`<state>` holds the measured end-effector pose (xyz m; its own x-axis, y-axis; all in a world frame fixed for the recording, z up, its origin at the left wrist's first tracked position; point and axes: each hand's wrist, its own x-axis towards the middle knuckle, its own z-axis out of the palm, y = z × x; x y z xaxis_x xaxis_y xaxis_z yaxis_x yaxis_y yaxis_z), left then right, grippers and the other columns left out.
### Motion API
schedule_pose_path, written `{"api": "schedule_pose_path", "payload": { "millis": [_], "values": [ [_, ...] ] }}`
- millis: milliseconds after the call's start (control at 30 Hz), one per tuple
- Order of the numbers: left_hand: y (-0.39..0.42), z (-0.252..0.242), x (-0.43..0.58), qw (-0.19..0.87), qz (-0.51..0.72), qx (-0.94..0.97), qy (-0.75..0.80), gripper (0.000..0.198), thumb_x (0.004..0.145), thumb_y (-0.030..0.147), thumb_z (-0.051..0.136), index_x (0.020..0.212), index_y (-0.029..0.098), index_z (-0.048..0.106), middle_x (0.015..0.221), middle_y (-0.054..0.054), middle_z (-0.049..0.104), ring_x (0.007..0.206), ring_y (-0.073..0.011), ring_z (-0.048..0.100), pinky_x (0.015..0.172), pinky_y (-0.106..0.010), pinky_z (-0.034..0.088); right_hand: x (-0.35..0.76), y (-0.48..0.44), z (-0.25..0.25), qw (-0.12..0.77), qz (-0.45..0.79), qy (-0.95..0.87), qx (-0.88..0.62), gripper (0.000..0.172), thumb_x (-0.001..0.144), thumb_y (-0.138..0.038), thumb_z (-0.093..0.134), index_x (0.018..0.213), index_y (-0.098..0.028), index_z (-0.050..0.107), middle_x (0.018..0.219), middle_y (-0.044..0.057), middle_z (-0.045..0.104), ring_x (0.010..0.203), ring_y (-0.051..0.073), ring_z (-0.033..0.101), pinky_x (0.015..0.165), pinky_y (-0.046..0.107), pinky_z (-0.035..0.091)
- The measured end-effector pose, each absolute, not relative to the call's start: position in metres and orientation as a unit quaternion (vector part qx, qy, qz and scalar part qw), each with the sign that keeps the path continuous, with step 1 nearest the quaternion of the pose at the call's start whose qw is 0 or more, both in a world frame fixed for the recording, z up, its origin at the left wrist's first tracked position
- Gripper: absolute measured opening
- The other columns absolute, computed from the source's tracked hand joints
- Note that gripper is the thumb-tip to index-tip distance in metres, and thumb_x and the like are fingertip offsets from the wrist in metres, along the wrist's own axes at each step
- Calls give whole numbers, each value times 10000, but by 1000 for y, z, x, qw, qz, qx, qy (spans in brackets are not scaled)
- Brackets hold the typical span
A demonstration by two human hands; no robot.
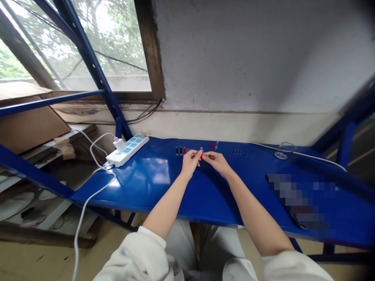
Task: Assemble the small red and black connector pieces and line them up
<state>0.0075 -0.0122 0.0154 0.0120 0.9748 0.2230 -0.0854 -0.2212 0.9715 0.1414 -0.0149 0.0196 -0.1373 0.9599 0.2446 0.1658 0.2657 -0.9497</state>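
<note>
Above the blue table (164,191), both hands meet at a small red piece (201,157), its kind too small to make out. My left hand (191,160) pinches it from one side. The fingers of my right hand (215,160) close on it from the other. A clear tube-like part (202,149) shows just behind the fingertips; whether it is joined to the red piece, I cannot tell. Left of the hands stand two small black cylinders (179,151) and a red cylinder (184,150). Beyond my right hand are another red piece (213,145) and a clear tube (216,145).
Several tiny parts (238,152) lie right of the hands, near a clear round dish (280,155). A blurred-out dark flat object (295,203) rests at the right. At the back left is a white power strip (128,150) with a plug and cable. Blue frame posts flank the table.
</note>
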Motion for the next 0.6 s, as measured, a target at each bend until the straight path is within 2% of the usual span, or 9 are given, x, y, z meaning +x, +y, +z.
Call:
{"api": "schedule_pose_path", "payload": {
  "millis": [167, 300, 400, 500, 600],
  "values": [
    [-12, 12, 8, 456, 545, 565, 419, 325, 752, 455, 504, 648, 147, 497, 511, 45, 486, 374, -41, 449, 392, -163, 314, 142, -13, 16, 439, 410, -675, -429, 299, 663, -431, 607, 754, -147, 597, 704, 30, 633, 653, 135, 574, 637, 273, 431],
    [-10, 8, 8, 436, 519, 586, 444, 242, 777, 375, 489, 898, 168, 517, 621, 35, 546, 382, -44, 459, 414, -175, 351, 146, -8, 8, 396, 333, -721, -460, 260, 686, -413, 575, 723, -156, 580, 625, 10, 601, 564, 120, 534, 550, 246, 402],
    [-9, 4, 8, 341, 494, 630, 493, 253, 787, 305, 479, 1010, 186, 492, 691, 22, 570, 447, -59, 494, 492, -196, 403, 158, 1, 3, 398, 266, -708, -520, 229, 672, -390, 577, 687, -162, 570, 587, 8, 588, 538, 123, 524, 539, 245, 394],
    [-11, 2, 8, 229, 442, 689, 527, 196, 784, 240, 473, 963, 195, 541, 732, -1, 595, 599, -96, 547, 618, -224, 430, 174, 15, 0, 410, 226, -662, -586, 201, 664, -364, 574, 668, -164, 562, 561, 14, 588, 532, 133, 536, 532, 244, 389],
    [-15, 3, 10, 186, 392, 725, 535, 179, 792, 226, 452, 916, 200, 577, 788, -20, 620, 684, -121, 567, 652, -233, 427, 187, 30, -3, 380, 212, -652, -620, 167, 645, -330, 587, 650, -164, 571, 549, 12, 588, 526, 135, 540, 520, 235, 376]
  ]
}}
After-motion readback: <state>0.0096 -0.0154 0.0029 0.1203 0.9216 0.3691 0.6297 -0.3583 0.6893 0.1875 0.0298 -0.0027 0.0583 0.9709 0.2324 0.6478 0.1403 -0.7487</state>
